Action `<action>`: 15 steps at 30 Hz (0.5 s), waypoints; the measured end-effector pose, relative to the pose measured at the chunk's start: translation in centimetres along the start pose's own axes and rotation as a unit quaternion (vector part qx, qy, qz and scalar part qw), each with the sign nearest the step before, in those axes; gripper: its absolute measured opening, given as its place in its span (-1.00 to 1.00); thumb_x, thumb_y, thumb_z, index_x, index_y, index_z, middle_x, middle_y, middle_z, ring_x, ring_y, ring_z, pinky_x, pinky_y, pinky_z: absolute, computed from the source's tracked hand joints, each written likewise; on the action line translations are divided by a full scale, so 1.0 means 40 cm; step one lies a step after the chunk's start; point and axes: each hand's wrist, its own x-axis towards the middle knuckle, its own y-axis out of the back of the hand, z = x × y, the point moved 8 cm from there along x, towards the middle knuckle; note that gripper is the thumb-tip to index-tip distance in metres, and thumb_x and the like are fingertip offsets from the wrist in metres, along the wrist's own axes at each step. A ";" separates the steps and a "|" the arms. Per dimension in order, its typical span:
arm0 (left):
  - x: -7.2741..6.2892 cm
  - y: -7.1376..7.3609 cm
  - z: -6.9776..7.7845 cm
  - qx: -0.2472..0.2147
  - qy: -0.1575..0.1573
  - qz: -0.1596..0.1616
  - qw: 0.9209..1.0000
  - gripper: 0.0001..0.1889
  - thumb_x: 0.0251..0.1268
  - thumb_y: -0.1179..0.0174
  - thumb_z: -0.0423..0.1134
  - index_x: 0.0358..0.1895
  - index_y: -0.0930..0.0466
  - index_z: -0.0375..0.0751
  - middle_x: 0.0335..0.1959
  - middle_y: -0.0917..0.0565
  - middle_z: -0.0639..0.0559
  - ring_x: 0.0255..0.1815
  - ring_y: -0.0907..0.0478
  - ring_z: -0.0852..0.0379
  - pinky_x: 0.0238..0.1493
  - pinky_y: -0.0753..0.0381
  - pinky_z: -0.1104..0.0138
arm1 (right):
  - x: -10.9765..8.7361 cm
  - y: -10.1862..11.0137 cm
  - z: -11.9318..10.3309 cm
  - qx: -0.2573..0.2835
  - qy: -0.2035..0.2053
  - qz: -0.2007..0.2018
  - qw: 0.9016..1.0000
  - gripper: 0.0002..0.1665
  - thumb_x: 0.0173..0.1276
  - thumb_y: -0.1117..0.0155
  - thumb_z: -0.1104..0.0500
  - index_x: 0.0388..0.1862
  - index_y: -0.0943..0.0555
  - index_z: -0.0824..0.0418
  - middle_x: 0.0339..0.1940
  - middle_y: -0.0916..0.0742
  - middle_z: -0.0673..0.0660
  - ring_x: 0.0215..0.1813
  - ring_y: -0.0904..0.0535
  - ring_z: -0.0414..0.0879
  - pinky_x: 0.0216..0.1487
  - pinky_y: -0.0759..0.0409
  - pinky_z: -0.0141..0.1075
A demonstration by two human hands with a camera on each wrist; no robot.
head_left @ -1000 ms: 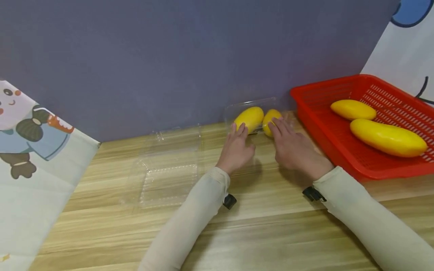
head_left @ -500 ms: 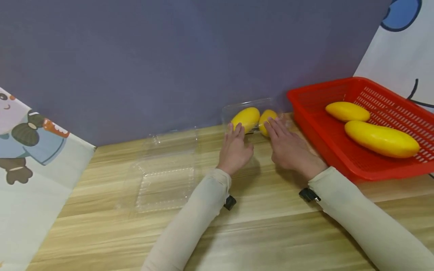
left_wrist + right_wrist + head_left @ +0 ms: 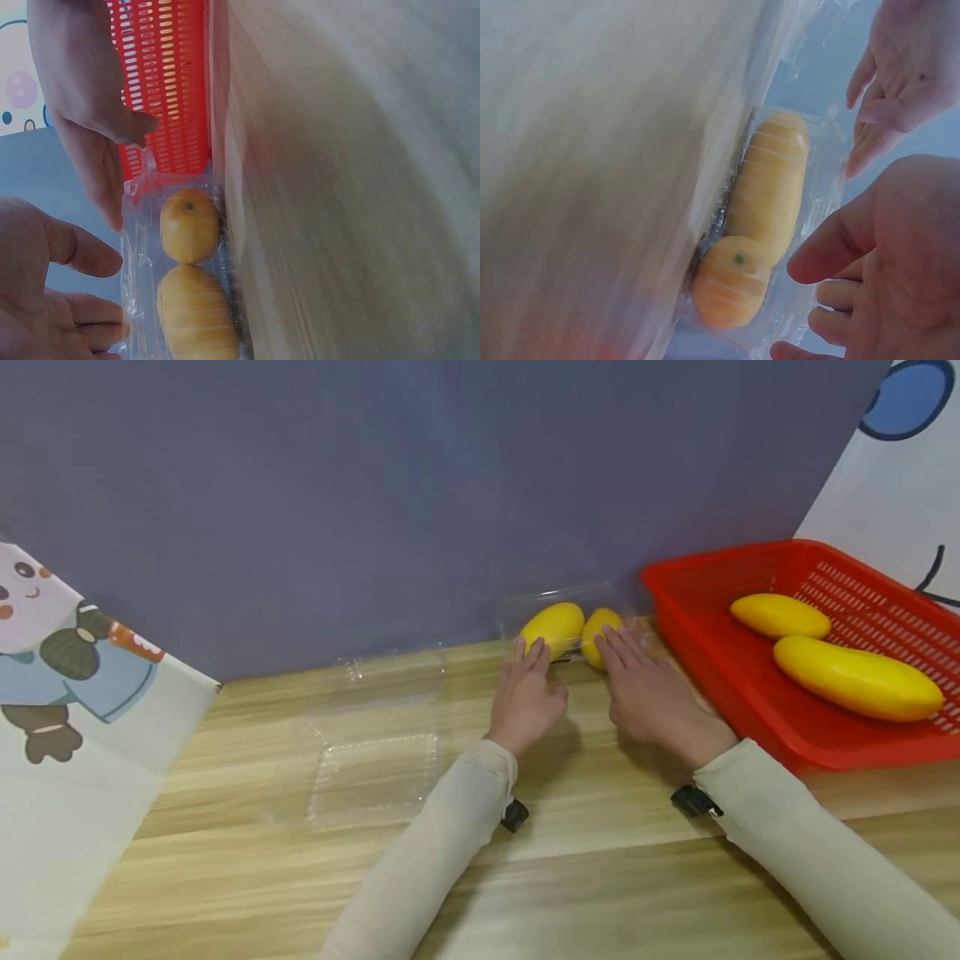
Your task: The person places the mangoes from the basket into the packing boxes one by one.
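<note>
A clear plastic box (image 3: pixel 832 150) stands at the back of the table against the grey wall, its clear lid on top. Inside lie an elongated yellow fruit (image 3: pixel 556 625) and a rounder yellow-orange fruit (image 3: pixel 732 283) with a small green stem spot. My left hand (image 3: pixel 527 700) touches the box's top near its left part, fingers stretched forward. Beside it, my right hand (image 3: pixel 651 693) rests extended fingers on the right part of the lid. Both wrist views show the fingertips along the lid's edge and nothing gripped.
Right of the box stands a red plastic basket (image 3: pixel 720 693) holding a smaller yellow fruit (image 3: pixel 780 615) and a longer yellow fruit (image 3: pixel 858 678). A second clear plastic box (image 3: pixel 375 777) lies open on the wooden table (image 3: pixel 247 877) at the left.
Both hands stay on the lid with almost no movement. The head view has shifted slightly.
</note>
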 end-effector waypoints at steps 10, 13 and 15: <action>0.006 -0.009 0.003 0.005 -0.001 0.001 1.000 -0.31 0.43 -0.05 -0.07 0.55 -0.14 -0.19 0.64 -0.06 0.06 0.68 0.27 0.07 0.68 0.17 0.17 | -0.002 -0.002 0.011 -0.005 0.003 0.010 1.000 -0.14 0.32 0.11 0.33 0.60 0.05 0.38 0.66 -0.02 0.33 0.65 0.11 0.28 0.56 -0.10 0.28; 0.006 -0.007 -0.003 -0.001 0.006 0.004 1.000 -0.31 0.42 -0.06 -0.06 0.55 -0.15 -0.19 0.64 -0.07 0.07 0.69 0.27 0.08 0.69 0.17 0.16 | 0.000 -0.004 0.007 -0.005 0.008 0.009 1.000 -0.14 0.32 0.10 0.32 0.60 0.05 0.38 0.66 -0.02 0.33 0.65 0.11 0.27 0.56 -0.09 0.28; 0.006 -0.009 -0.004 -0.007 0.005 0.004 1.000 -0.31 0.42 -0.06 -0.06 0.55 -0.15 -0.20 0.63 -0.08 0.06 0.69 0.26 0.07 0.69 0.16 0.14 | 0.000 -0.005 0.006 -0.005 0.008 0.008 1.000 -0.14 0.32 0.10 0.32 0.60 0.05 0.39 0.65 -0.02 0.34 0.65 0.11 0.28 0.57 -0.09 0.26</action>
